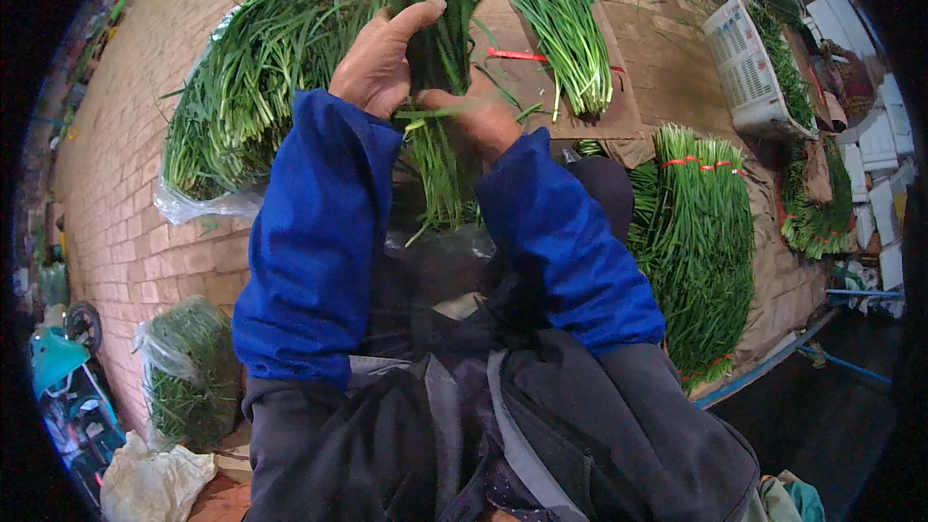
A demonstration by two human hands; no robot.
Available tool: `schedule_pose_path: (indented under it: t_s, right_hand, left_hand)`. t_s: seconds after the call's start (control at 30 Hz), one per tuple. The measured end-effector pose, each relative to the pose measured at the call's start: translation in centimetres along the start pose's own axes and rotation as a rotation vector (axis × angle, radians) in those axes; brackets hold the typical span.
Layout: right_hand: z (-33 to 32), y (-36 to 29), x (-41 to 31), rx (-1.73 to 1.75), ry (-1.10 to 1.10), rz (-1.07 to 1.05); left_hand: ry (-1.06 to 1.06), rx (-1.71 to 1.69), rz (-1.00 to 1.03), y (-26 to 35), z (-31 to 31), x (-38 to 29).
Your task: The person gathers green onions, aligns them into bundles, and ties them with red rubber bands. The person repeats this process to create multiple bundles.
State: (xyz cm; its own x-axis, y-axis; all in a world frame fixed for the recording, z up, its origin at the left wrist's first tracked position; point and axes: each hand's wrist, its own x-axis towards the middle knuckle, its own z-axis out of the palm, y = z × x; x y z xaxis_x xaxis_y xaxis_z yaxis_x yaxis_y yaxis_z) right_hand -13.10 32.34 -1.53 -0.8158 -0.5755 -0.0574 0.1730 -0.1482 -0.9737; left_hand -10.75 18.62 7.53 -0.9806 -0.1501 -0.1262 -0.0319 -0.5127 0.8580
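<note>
My left hand [377, 61] is closed around a bunch of garlic chives [441, 22], with its thumb laid across the leaves. The bunch hangs between my arms, its leaves running off the top edge of the picture. My right hand [486, 116], blurred, is at the lower part of the same bunch, beside some loose pale stalks [438, 177]; whether its fingers grip anything is unclear. Just right of my hands, a pile of trimmed chives [569, 36] lies on a cardboard sheet [609, 127] across a red tie [516, 54].
A large heap of loose chives [246, 80] rests on clear plastic at left. Bundles bound with red ties [696, 246] stand close by my right knee. A white plastic crate [739, 65] of greens is at upper right; a clear bag of greens [190, 370] sits at lower left.
</note>
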Motion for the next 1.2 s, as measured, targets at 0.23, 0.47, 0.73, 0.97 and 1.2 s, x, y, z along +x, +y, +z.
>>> schedule_pose_path:
  t_s: [0.23, 0.47, 0.73, 0.97, 1.2]
  right_hand:
    - [-2.1, -0.3, -1.5, 0.353, -0.009, 0.140]
    - [-3.3, 0.0, -1.7, 0.468, 0.041, 0.129]
    - [-4.1, 1.1, -1.0, 0.454, 0.048, 0.186]
    - [-4.0, 1.2, -1.3, 0.491, 0.082, 0.154]
    - [-6.4, 2.7, -0.5, 0.609, -0.007, 0.131]
  left_hand:
    - [0.174, 0.366, 0.290, 1.3, -0.6, -3.0]
    - [0.033, 0.575, 0.147, -3.8, -4.7, -7.5]
    - [0.057, 0.795, 0.213, -9.9, -4.5, -7.8]
    - [0.127, 0.794, 0.221, -10.1, -4.4, -8.1]
    - [0.079, 0.123, 0.053, -8.8, -4.5, -9.3]
